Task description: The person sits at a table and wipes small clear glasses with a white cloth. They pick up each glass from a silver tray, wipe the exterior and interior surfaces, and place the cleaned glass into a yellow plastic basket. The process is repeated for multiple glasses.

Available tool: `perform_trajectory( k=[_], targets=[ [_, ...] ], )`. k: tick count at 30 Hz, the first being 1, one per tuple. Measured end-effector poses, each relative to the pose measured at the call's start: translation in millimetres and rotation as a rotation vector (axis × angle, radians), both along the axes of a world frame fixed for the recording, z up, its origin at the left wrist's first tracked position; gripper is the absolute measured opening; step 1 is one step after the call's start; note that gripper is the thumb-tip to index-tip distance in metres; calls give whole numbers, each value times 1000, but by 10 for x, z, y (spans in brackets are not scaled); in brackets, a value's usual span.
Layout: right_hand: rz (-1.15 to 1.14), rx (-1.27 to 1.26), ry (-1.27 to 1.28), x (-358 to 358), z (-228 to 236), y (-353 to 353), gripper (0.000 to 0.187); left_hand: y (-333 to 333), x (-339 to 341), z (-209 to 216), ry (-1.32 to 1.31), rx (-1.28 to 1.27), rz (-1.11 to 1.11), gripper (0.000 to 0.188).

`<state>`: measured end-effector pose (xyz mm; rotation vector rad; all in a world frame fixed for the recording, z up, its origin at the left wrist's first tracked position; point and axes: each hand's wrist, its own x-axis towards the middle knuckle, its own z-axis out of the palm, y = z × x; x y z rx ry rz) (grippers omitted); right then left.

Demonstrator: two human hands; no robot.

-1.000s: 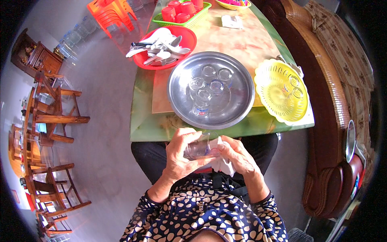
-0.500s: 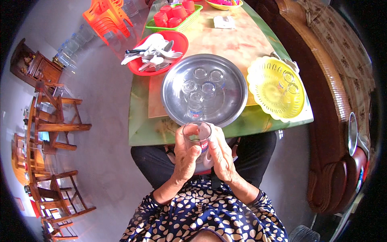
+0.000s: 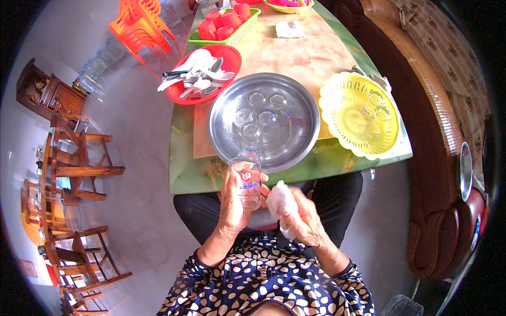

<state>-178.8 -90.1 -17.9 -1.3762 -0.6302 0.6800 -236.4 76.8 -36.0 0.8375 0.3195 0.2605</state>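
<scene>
Held upright in my left hand (image 3: 232, 203) is a clear drinking glass (image 3: 247, 184) with a small red and blue print, just off the near edge of the table. My right hand (image 3: 303, 216) grips a crumpled white cloth (image 3: 282, 203) a little to the right of the glass, apart from it. Beyond my hands a round steel tray (image 3: 295, 152) holds several clear glasses (image 3: 251, 131). On the right, a yellow scalloped plastic basket (image 3: 353, 134) has two clear glasses (image 3: 381, 114) in it.
At the left of the tray sits a red bowl (image 3: 230, 60) piled with spoons (image 3: 203, 73). Behind it, a green basket (image 3: 243, 32) contains red cups (image 3: 230, 19). A folded white cloth (image 3: 290, 29) lies farther back. Wooden chairs (image 3: 89, 169) stand left; a brown sofa (image 3: 421, 152) runs along the right.
My hands have come apart. The left keeps the glass, now a bit lower and left; the right has drawn away to the right with the white cloth, which now shows more fully.
</scene>
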Motion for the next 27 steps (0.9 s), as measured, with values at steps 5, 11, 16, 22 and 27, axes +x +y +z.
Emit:
perform_trajectory(
  k=[5,11,16,22,27],
  targets=[
    [-278,126,-219,156,16,118,45,-125,16,84,-38,18,-153,40],
    [-458,59,-688,121,-127,239,39,-149,-53,55,-19,327,-122,69],
    [-267,-15,-847,65,-18,108,50,-124,-69,109,87,873,-19,75],
    [-367,-194,-1185,140,95,236,40,-227,-100,136,139,1353,-19,70],
    [-427,-227,-1056,273,169,189,38,-215,-128,151,149,1209,-44,63]
  ],
)
